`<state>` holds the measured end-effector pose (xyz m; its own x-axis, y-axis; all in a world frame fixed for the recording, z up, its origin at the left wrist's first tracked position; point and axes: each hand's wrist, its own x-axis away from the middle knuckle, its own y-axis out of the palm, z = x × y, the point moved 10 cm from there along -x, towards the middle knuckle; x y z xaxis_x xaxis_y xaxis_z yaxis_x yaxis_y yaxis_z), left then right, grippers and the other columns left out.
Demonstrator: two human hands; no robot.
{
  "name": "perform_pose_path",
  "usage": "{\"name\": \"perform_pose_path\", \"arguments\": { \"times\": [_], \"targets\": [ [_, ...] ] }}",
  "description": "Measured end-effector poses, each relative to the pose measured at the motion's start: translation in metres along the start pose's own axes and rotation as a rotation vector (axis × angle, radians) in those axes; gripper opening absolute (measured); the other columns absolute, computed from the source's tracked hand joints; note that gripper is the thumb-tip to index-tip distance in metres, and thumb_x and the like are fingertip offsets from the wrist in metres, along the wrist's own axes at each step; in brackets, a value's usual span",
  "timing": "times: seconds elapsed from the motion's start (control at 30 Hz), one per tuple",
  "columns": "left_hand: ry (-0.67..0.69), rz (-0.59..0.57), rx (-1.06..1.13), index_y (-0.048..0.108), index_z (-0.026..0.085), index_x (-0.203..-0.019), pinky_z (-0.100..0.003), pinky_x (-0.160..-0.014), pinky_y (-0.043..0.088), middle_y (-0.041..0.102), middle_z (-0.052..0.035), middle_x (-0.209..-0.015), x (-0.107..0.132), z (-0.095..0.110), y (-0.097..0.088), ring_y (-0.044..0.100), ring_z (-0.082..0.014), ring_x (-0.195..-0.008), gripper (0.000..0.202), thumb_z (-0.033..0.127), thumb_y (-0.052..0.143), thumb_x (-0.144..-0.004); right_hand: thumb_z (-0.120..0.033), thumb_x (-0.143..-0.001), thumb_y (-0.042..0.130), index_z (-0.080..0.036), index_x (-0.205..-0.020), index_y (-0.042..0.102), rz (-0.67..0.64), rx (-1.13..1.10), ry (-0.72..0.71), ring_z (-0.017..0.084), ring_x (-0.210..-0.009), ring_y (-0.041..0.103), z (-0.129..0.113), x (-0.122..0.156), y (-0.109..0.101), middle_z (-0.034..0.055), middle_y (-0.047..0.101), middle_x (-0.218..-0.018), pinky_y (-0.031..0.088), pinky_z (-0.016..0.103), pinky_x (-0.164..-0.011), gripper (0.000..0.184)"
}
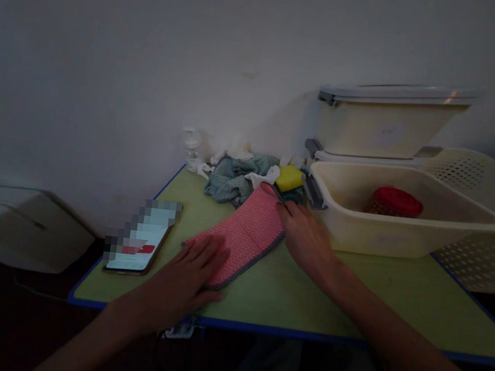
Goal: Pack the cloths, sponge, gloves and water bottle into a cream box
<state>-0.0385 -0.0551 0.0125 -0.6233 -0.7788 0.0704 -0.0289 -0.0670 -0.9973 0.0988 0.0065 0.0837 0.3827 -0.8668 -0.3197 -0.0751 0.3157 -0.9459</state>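
A pink cleaning cloth (248, 239) with a dark checked trim lies slantwise across the middle of the green tabletop (377, 301), folded into a long strip, its hanging loop (272, 192) at the far end. The left hand (198, 266) rests flat on the near left end, fingers extended and spread a little, pressing on the fabric without gripping it. The right hand (307, 234) has its fingertips drawn together on the far right edge, just beside the loop, pinching the cloth there; the thumb is hard to make out.

Just beyond the loop, a crumpled heap of grey-green cloths (230, 177) lies with a white piece of fabric (263, 177) and a yellow cloth (290, 179) on its right. A clear bottle (193, 146) stands behind the heap's left side, near the wall (153, 67).

To the right sits an open cream bin (385, 234) holding a red item (395, 201); behind it rises a lidded storage box (383, 129) with grey latches, and a perforated basket (480, 259) stands farther right. A smartphone (143, 239), screen lit and partly pixelated, lies left of the left hand.
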Motion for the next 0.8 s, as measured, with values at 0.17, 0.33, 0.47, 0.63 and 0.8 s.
{"name": "perform_pose_path", "arguments": {
  "times": [0.17,0.33,0.47,0.63,0.8],
  "targets": [
    [0.002,0.015,0.034,0.017,0.013,-0.144,-0.050,-0.109,0.022,0.012,-0.0169,-0.151,-0.030,0.011,0.008,0.008,-0.0295,-0.139,0.067,0.054,0.025,-0.091,-0.003,-0.085,0.036,-0.007,-0.107,0.058,0.125,0.085,-0.048,0.027,-0.091,0.056,-0.004,-0.010,-0.009,0.0162,0.060,-0.104,0.050,0.037,-0.071,0.032],
    [0.056,0.133,0.011,0.031,0.009,-0.139,-0.049,-0.108,0.027,0.025,-0.0201,-0.147,-0.055,0.021,-0.007,0.020,-0.0328,-0.137,0.068,0.055,0.031,-0.090,-0.004,-0.087,0.033,-0.010,-0.113,0.058,0.323,0.118,-0.302,0.022,-0.087,0.056,-0.023,0.003,-0.015,0.0143,0.062,-0.103,0.050,0.033,-0.072,0.036],
    [0.121,0.307,-0.075,0.055,0.010,-0.118,-0.044,-0.099,0.041,0.056,-0.0168,-0.126,-0.036,0.019,-0.034,0.051,-0.0273,-0.119,0.035,0.027,0.038,-0.092,-0.005,-0.088,0.034,-0.012,-0.117,0.055,0.379,-0.027,-0.399,0.020,-0.087,0.057,-0.033,0.018,-0.007,0.0123,0.064,-0.103,0.052,0.032,-0.073,0.037],
    [0.232,0.430,-0.142,0.064,0.013,-0.095,-0.033,-0.078,0.052,0.068,-0.0105,-0.095,-0.011,0.027,-0.034,0.063,-0.0200,-0.085,0.027,0.012,0.038,-0.087,-0.004,-0.084,0.038,-0.012,-0.116,0.054,0.345,-0.306,-0.417,0.018,-0.084,0.061,-0.049,0.024,0.003,0.0094,0.067,-0.093,0.054,0.031,-0.073,0.036],
    [0.298,0.509,-0.096,0.064,0.013,-0.098,-0.026,-0.084,0.049,0.071,-0.0054,-0.095,-0.003,0.026,-0.026,0.063,-0.0164,-0.088,0.030,0.016,0.035,-0.090,-0.003,-0.080,0.042,-0.018,-0.080,0.062,0.261,-0.407,-0.385,0.016,-0.071,0.063,-0.060,0.021,0.009,0.0049,0.069,-0.078,0.054,0.025,-0.059,0.025]
  ]
}}
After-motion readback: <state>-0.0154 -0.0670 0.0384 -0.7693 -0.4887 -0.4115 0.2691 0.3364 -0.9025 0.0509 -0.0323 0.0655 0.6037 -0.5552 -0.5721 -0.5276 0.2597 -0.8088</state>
